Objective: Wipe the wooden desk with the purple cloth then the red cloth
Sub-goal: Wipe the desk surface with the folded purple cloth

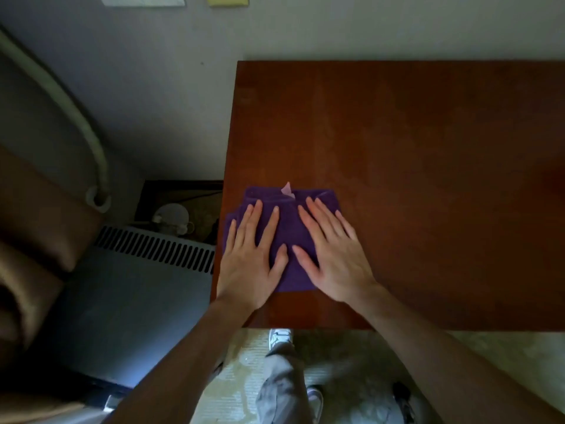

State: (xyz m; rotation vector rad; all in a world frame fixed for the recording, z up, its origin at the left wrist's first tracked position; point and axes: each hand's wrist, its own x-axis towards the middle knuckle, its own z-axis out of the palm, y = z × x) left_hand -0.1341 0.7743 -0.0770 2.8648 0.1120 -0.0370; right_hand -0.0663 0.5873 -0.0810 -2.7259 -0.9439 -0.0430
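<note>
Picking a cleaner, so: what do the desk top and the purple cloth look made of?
The desk looks like reddish-brown wood or wood veneer with a smooth, faintly glossy finish; faint grain shows. The purple cloth looks like soft, matte terry or microfibre, folded, with a pale tag at its far edge.

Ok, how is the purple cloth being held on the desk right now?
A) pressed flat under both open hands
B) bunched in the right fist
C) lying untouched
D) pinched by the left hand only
A: the left hand and right hand both lie flat, fingers straight, on the purple cloth near the desk's left front corner.
</note>
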